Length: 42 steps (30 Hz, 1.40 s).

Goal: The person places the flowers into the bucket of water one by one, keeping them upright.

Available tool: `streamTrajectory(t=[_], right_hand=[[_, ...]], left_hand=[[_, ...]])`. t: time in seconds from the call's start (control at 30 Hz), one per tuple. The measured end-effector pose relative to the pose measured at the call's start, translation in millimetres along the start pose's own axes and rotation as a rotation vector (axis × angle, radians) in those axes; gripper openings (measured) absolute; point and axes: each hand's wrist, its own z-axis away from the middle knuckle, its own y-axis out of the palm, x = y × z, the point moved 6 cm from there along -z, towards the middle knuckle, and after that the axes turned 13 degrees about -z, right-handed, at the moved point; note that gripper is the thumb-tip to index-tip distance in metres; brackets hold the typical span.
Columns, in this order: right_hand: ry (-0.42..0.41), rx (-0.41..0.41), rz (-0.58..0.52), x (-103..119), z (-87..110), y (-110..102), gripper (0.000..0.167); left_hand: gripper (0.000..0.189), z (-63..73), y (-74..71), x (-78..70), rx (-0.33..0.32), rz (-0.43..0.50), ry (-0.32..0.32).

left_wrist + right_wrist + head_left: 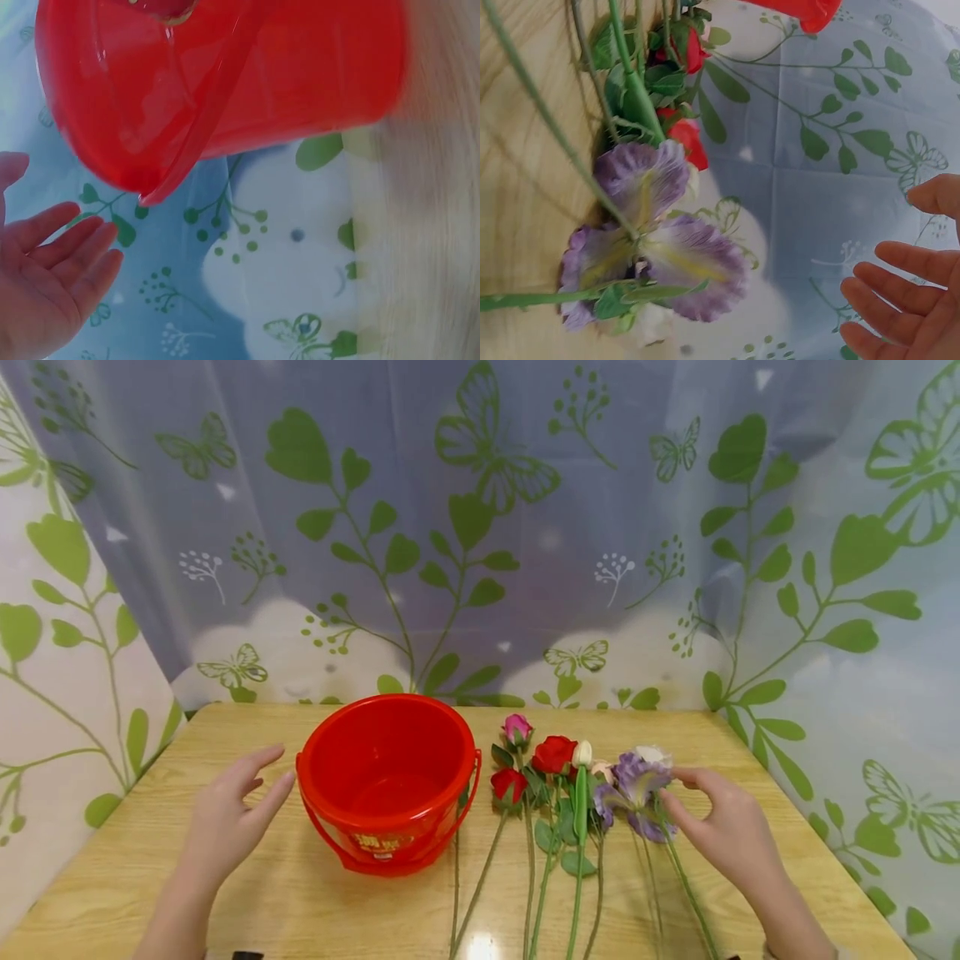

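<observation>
A red plastic bucket (386,777) with a red handle and gold lettering stands upright on the table, its inside bare. My left hand (236,814) is at its left side, fingers relaxed and holding nothing; the left wrist view shows a gap between the fingers and the bucket rim (112,176). To the right lie several artificial flowers with long green stems. My right hand (723,822) hovers by the purple iris (637,789), thumb and fingers apart. In the right wrist view that hand (915,292) is empty, away from the iris petals (694,262).
Among the flowers are a pink rose (517,729), red roses (555,754), a white tulip bud (582,755) and a white bloom (654,756). They lie on a wooden table (255,910). A curtain (480,568) with leaves and butterflies hangs behind the table.
</observation>
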Motion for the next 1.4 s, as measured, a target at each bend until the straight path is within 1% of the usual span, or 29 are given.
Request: streamTrajectory(t=[0.1,0.2,0.3,0.43,0.57,0.67,0.83,1.0,1.07,1.17,1.4], right_hand=[[0.04,0.032,-0.04,-8,0.8,0,0.03],[0.077,0.062,-0.088,-16,1.6,0,0.03],[0.117,0.087,-0.131,-23,1.7,2,0.031],[0.183,0.136,-0.179,-34,2.5,6,0.032],[0.24,0.197,-0.189,-47,5.1,12,0.032],[0.276,0.23,-0.188,-57,8.0,17,0.035],[0.349,0.301,-0.241,-75,14.4,28,0.039],[0.414,0.374,-0.279,-91,21.3,38,0.038],[0.44,0.388,-0.291,-96,23.7,40,0.038],[0.469,0.41,-0.322,-102,27.0,43,0.038],[0.538,0.453,-0.426,-110,32.2,50,0.038]], left_hand=[[0.032,-1.8,4.6,1.2,-0.029,0.1,-0.015],[0.032,-3.2,10.1,2.8,-0.042,0.189,-0.036],[0.033,-4.2,17.1,4.4,-0.009,0.239,-0.073],[0.037,-3.9,25.4,6.2,0.065,0.258,-0.131],[0.04,-3.5,29.7,6.4,0.105,0.271,-0.151],[0.04,-3.2,31.0,6.5,0.116,0.273,-0.154],[0.04,-3.3,33.8,8.8,0.129,0.271,-0.136],[0.041,-3.2,37.2,12.2,0.143,0.331,-0.114],[0.042,-3.1,38.3,13.3,0.148,0.366,-0.112],[0.044,-2.9,39.8,14.8,0.161,0.398,-0.123],[0.048,-2.4,43.6,18.3,0.205,0.419,-0.162]])
